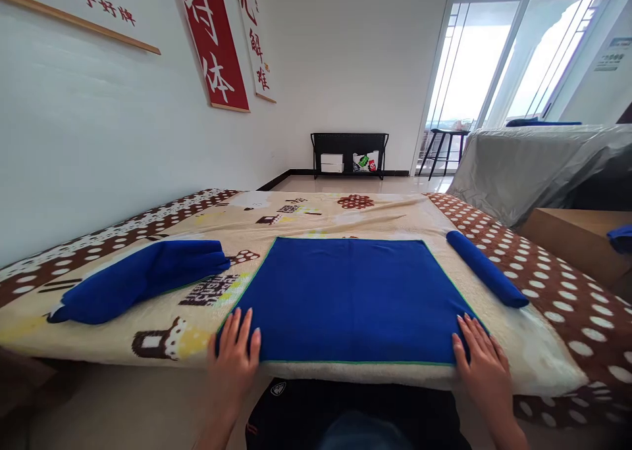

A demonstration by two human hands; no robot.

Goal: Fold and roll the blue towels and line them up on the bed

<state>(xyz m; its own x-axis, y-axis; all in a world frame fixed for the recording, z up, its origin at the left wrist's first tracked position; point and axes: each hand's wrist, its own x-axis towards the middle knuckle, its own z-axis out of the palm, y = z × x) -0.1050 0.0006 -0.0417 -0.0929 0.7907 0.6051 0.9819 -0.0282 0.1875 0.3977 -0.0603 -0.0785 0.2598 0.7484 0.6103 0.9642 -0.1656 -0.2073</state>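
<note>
Near front edge of cream, cartoon-printed plush blanket: flat blue green-edged rectangular cloth. At near corners, left hand and right hand, fingers extended, slightly parted, gripping nothing. Press evenly, smooth outward without dragging; avoid tightly rolled blue cloth towards right edge.

L hand, R hand hide nr corners, blue cloth; red scroll cut off @ top.

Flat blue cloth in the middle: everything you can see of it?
The blue cloth is plain, soft-looking and four-sided, with thin green edging. It lies spread flat on the patterned blanket, a faint crease running down its middle. The left hand rests at its near left corner, the right hand at its near right.
</note>
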